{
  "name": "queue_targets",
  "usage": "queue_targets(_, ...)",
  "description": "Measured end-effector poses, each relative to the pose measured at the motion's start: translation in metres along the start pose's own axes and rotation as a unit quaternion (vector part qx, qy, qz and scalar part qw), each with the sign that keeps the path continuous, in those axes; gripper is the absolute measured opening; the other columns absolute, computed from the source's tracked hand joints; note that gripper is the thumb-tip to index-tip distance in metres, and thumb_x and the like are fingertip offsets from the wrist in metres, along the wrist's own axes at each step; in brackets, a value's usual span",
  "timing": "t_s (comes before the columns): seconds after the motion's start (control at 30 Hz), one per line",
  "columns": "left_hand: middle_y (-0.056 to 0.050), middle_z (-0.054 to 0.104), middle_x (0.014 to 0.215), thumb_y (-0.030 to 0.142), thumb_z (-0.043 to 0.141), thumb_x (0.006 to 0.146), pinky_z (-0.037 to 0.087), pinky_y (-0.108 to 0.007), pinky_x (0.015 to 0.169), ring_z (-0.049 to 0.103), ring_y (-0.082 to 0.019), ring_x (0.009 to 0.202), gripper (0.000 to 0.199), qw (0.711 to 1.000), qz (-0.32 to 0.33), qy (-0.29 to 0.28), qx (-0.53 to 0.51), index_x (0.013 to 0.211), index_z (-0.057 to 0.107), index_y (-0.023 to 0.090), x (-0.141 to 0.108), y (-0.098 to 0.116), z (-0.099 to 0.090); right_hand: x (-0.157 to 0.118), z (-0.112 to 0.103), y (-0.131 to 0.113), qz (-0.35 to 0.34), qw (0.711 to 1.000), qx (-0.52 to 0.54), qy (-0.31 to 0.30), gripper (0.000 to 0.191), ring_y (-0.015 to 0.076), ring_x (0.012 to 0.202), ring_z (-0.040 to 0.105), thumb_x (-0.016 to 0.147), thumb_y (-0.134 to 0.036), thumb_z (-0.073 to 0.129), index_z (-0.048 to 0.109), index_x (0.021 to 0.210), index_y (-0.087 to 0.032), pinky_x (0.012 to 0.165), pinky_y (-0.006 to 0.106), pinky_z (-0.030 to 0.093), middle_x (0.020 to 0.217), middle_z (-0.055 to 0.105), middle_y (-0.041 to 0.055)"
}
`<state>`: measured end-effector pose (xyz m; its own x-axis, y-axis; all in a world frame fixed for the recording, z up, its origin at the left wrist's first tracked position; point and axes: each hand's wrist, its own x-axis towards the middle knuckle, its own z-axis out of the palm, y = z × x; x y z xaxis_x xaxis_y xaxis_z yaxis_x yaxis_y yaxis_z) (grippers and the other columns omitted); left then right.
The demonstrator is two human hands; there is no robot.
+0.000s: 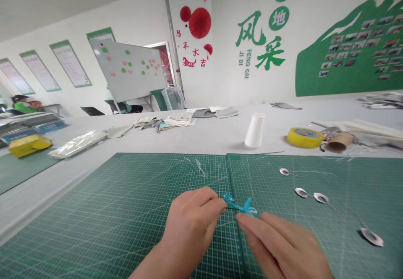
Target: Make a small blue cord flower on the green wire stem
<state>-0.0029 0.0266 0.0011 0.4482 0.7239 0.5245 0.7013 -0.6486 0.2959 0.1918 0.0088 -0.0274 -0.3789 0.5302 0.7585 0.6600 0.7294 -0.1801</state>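
Both hands are low in the head view, over a green gridded cutting mat. A small bright blue piece of knotted yarn or cord spans the gap between the fingertips. My left hand pinches its left part, where a thin green strand shows. My right hand has its fingers closed on the lower right side of the blue piece. The parts under the fingertips are hidden. Right of my right hand, pinkish rings with thin threads lie on the mat.
A white thread cone stands behind the mats. Yellow tape and a cardboard tube lie at the right. Loose white thread is on the mat. Fabric pieces lie farther back; a yellow box sits left.
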Motion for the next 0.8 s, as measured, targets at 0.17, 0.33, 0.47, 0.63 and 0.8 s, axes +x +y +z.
queue_targets(0.17,-0.002,0.069,0.080,0.008,0.053,0.089,0.043,-0.031,0.063,0.062,-0.017,0.070,0.021,0.998,0.046,-0.043,0.000,0.088,0.070,0.019,0.002,0.000,-0.004,0.012,-0.010,0.010,0.074,0.995,0.068,0.002,0.015,0.0142,0.052,0.060,0.092,-0.022,0.053,0.068,0.092,-0.019,0.050,0.025,0.046,0.064,0.066,0.0016)
queue_targets(0.33,-0.002,0.072,0.081,0.009,0.054,0.090,0.045,-0.029,0.068,0.064,-0.016,0.074,0.021,0.988,0.073,-0.095,-0.101,0.088,0.072,0.020,0.005,0.005,-0.010,0.018,-0.011,0.021,0.204,0.963,0.168,-0.054,0.015,0.0125,0.047,0.048,0.087,-0.032,0.059,0.070,0.080,-0.024,0.046,0.024,0.039,0.055,0.056,-0.0035)
queue_targets(0.47,-0.004,0.071,0.078,0.011,0.061,0.088,0.048,-0.024,0.070,0.065,-0.014,0.074,0.016,0.965,0.018,-0.116,-0.234,0.084,0.076,0.015,0.008,0.012,-0.015,0.015,-0.001,0.033,0.334,0.876,0.316,-0.142,0.024,0.0125,0.050,0.044,0.081,-0.043,0.063,0.070,0.074,-0.021,0.048,0.024,0.034,0.053,0.051,-0.0041)
queue_targets(0.63,-0.001,0.068,0.074,0.006,0.072,0.076,0.048,-0.023,0.068,0.062,-0.013,0.072,0.014,0.930,-0.101,-0.082,-0.344,0.077,0.077,0.020,0.009,0.015,-0.017,0.015,0.011,0.036,0.425,0.747,0.486,-0.159,0.032,0.0089,0.050,0.038,0.071,-0.048,0.072,0.065,0.068,-0.018,0.047,0.022,0.028,0.058,0.051,-0.0045)
queue_targets(0.8,0.001,0.061,0.066,0.013,0.071,0.075,0.042,-0.024,0.058,0.053,-0.012,0.061,0.007,0.895,-0.229,-0.013,-0.383,0.071,0.074,0.019,0.012,0.004,-0.009,0.019,0.018,0.027,0.418,0.748,0.486,-0.172,0.037,0.0083,0.047,0.028,0.070,-0.052,0.070,0.056,0.062,-0.019,0.046,0.023,0.025,0.051,0.036,-0.0085)
